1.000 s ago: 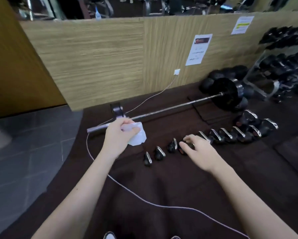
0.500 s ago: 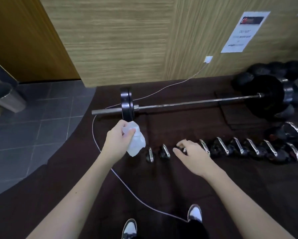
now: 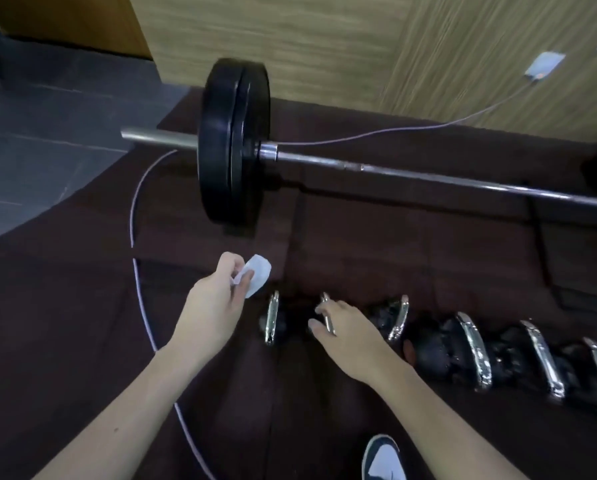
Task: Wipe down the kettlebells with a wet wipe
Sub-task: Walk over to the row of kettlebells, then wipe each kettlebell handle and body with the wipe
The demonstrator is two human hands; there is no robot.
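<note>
A row of black kettlebells with chrome handles runs along the dark floor mat from the middle to the right edge. The leftmost kettlebell (image 3: 272, 320) stands just right of my left hand (image 3: 214, 299), which pinches a crumpled white wet wipe (image 3: 255, 279) above the mat. My right hand (image 3: 349, 332) reaches onto the second kettlebell (image 3: 326, 311), fingers curling around its chrome handle. Further kettlebells, the third (image 3: 399, 317) and the fourth (image 3: 470, 351), follow to the right.
A barbell (image 3: 394, 171) with a black plate (image 3: 233, 143) lies across the mat behind the row. A thin white cable (image 3: 136, 216) loops over the mat from the wood-panelled wall (image 3: 324, 46). Grey tiles (image 3: 48, 133) lie at left. My shoe (image 3: 382, 459) shows at the bottom.
The view has dropped closer to the floor. My right hand has slid left from the third kettlebell onto the second one's handle. My left hand still holds the wipe.
</note>
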